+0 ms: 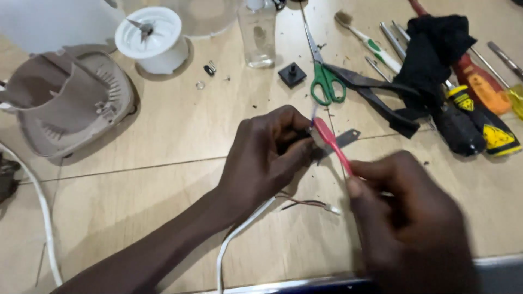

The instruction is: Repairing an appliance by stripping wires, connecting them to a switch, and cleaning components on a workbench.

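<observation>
Right hand [406, 218] closest to the lens, grip clenched round the handle of a red toothbrush [332, 144], bristle head pushed up against a small part. Left hand [269, 158] just beside it, grip pinching that small dark part [305, 136], mostly hidden behind the fingers, hard to tell its kind. Below both hands, a white cable [239, 234] with thin bared wires [305, 203] lying on the wooden desk [163, 141]. Further back: green-handled scissors [326, 81], black pliers [376, 92], a black cloth [433, 43] over several screwdrivers [479, 87]. Far left, an upturned beige appliance base [71, 98]; beside it a white blade unit [150, 38].
</observation>
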